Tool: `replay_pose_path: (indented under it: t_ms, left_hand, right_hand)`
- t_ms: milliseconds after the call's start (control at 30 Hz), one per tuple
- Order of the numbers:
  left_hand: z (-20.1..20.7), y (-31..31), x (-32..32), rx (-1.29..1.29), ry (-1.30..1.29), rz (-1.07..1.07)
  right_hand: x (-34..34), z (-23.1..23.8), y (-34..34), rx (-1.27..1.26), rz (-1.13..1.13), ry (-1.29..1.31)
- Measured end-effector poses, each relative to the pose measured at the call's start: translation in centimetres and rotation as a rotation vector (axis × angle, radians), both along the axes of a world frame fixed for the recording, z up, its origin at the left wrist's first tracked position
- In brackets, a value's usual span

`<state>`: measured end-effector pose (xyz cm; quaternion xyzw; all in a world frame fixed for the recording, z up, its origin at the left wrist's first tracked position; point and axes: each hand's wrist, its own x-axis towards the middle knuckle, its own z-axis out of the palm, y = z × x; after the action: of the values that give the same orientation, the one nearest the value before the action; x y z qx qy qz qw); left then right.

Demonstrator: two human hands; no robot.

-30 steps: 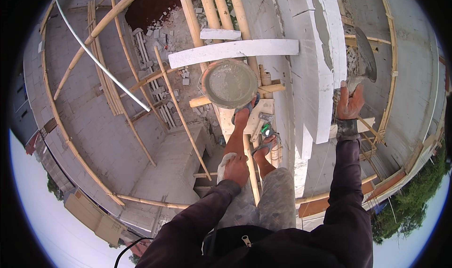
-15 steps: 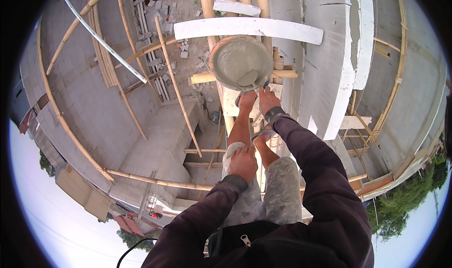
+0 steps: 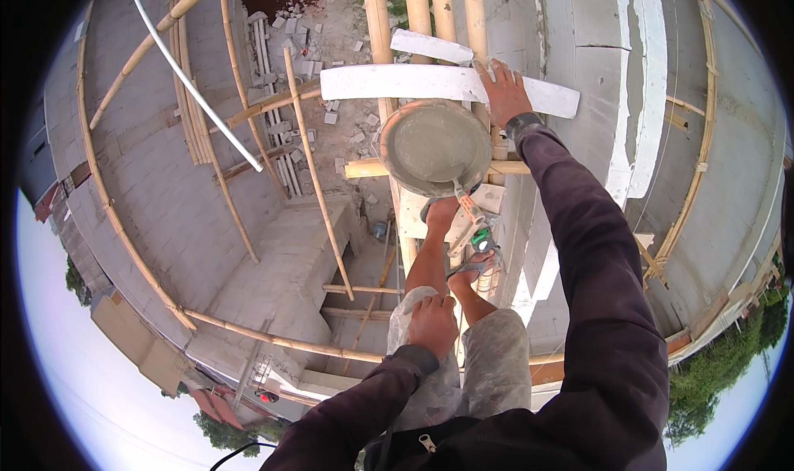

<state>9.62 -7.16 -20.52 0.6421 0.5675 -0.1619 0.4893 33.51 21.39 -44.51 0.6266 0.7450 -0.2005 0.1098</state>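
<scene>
My right hand [image 3: 502, 92] reaches out over a long white slab [image 3: 397, 82], its fingers spread on or just above the slab's right part. The slab looks like a pale lightweight block strip and lies across bamboo poles. Just nearer sits a round basin [image 3: 426, 140] of wet grey mortar. A trowel [image 3: 470, 206] leans in it, its orange-and-white handle over the near rim and its blade in the mortar. My left hand [image 3: 432, 326] rests on the knee of my camouflage trousers [image 3: 496, 359], fingers curled over it.
A shorter white piece [image 3: 432, 46] lies beyond the slab. A green-and-black tool [image 3: 482, 238] is beside my foot. Bamboo poles [image 3: 318, 173] form scaffolding, with a drop to rubble [image 3: 331, 82] at the left. A grey block wall [image 3: 591, 49] runs along the right.
My right hand has let go of the trowel handle and moved forward and right to the white slab. The trowel stays in the basin. My left hand remains at the knee.
</scene>
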Motion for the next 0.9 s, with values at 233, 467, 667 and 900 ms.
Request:
replay_pose_path:
  t_ms: [233,467,667,900]
  left_hand:
    - [0.4,0.0,-0.2,0.006,0.010,0.051]
    - [0.5,0.5,-0.3,0.138,-0.006,0.150]
    - [0.8,0.5,0.1,0.152,-0.001,0.146]
    - [0.9,-0.2,0.0,0.087,0.038,0.138]
  right_hand:
    - [-1.2,-4.1,1.1,-0.075,0.211,-0.158]
    - [-1.8,-1.3,4.0,-0.179,0.145,-0.072]
    - [-6.4,5.6,7.4,-0.192,0.114,-0.041]
    - [-9.9,17.6,10.1,-0.138,0.067,0.045]
